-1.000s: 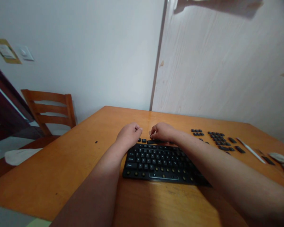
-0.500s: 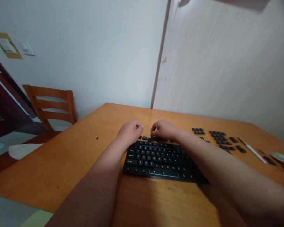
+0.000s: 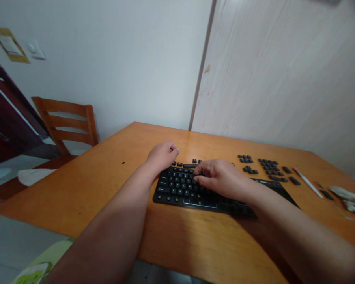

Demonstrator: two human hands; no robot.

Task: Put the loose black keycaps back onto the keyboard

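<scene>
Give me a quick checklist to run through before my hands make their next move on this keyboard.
1. Keyboard lying flat on the table: ok.
2. Every key fitted: not ok; bare key spots show along the front row.
3. Loose keys in view: ok, groups lie behind the keyboard and toward the right.
4. Right hand at the keyboard: ok, it is over the keys; whether it grips one, cannot tell.
5. Left hand free: cannot tell; its curled fingers hide any small thing.
6. White stick away from the keyboard: ok, off to the right.
</scene>
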